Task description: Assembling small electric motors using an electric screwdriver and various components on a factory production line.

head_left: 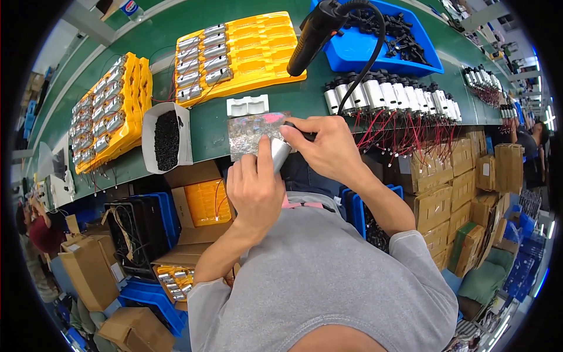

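My left hand (256, 186) is closed around a small silver electric motor (280, 155), held tilted at the table's front edge. My right hand (329, 145) pinches a black plastic part (306, 134) at the motor's upper end; the fingers hide much of that part. Just behind both hands lies a worn, stained metal plate (243, 135). A white block (246, 106) with rounded hollows sits beyond the plate. Over the table, to the right of the plate, hangs a black power screwdriver (316, 38) on a coiled cord.
Yellow trays (267, 47) of motors stand on the green table, with a stacked set (138, 88) farther left. A white box (153, 161) holds small black screws. A blue bin (384, 61) contains black parts. Assembled motors (390, 94) with red wires line the right edge. Cartons (437, 199) stand below.
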`<state>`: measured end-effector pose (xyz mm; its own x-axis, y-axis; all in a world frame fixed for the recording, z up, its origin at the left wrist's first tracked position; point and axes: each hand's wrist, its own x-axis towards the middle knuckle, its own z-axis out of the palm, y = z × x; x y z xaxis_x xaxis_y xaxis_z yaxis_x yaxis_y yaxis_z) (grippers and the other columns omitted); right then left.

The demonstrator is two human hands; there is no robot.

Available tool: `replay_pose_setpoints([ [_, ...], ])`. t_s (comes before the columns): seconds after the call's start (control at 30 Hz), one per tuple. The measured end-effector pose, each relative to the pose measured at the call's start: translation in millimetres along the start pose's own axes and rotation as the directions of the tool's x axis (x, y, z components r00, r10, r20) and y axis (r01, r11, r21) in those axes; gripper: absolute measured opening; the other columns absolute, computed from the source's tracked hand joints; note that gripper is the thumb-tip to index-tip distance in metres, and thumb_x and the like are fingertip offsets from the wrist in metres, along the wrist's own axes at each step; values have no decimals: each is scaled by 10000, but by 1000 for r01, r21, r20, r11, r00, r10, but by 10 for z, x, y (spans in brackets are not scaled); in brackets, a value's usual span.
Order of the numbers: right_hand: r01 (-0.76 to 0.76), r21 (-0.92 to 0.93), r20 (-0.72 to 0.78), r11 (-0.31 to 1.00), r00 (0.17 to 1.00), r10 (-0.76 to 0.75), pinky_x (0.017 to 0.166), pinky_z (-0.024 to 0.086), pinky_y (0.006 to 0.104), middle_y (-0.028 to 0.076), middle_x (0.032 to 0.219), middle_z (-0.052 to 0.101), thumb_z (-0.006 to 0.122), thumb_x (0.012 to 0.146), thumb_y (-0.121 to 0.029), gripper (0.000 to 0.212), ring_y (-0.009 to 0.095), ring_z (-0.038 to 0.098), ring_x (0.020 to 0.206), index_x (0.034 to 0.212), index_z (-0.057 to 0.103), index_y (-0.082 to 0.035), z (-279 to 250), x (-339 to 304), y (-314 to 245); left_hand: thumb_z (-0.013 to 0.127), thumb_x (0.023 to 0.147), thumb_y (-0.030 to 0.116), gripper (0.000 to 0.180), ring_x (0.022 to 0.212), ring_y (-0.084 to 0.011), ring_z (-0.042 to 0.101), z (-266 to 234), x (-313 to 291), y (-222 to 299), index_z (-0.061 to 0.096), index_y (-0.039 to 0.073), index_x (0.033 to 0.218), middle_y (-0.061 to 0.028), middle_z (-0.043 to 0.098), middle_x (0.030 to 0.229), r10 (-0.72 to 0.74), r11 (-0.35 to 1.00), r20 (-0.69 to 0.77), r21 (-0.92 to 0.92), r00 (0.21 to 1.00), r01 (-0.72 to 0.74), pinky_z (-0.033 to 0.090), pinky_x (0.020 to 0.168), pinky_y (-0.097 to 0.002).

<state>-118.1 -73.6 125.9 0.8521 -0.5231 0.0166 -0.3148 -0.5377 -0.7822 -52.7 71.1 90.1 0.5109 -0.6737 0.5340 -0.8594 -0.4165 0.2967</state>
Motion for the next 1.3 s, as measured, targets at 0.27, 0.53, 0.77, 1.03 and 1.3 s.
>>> replay_pose_setpoints([
  [0.27,-125,-30,131,992,983,127,526,412,383,224,647,561,570,894,-227,254,300,560,535,929,671,3,166,146,225,585,736,11,387,617,-244,471,363,-23,-234,568,2,1123,-81,427,706,168,943,25,285,985,-169,393,567,-350],
  [0.53,-44,205,232,978,973,-5,595,457,322,167,736,659,617,881,-233,290,170,584,617,1023,664,15,253,350,532,632,798,48,485,787,-307,562,349,-130,-201,458,-31,1244,-174,545,903,-297,724,362,-519,884,455,476,709,-360],
  [0.77,46,360,267,932,952,-150,621,486,305,143,788,695,635,859,-232,315,126,603,642,1044,662,21,317,568,679,697,762,62,508,872,-331,583,386,-233,-299,507,-58,1217,-201,549,1000,-411,525,334,-674,848,520,486,751,-366],
  [1.03,16,111,268,994,962,-45,607,478,352,199,729,658,625,825,-235,265,254,611,583,961,691,-17,332,683,409,716,709,6,480,788,-262,593,426,-234,-422,561,-53,1159,-160,561,949,-298,874,34,-393,954,286,492,685,-344],
  [1.3,26,69,305,997,951,-46,619,476,370,201,688,638,614,813,-236,240,288,615,598,917,706,-40,452,913,500,713,710,3,409,707,-267,608,551,-168,-434,568,-51,1089,-159,558,948,-499,720,99,-504,861,476,498,646,-340],
])
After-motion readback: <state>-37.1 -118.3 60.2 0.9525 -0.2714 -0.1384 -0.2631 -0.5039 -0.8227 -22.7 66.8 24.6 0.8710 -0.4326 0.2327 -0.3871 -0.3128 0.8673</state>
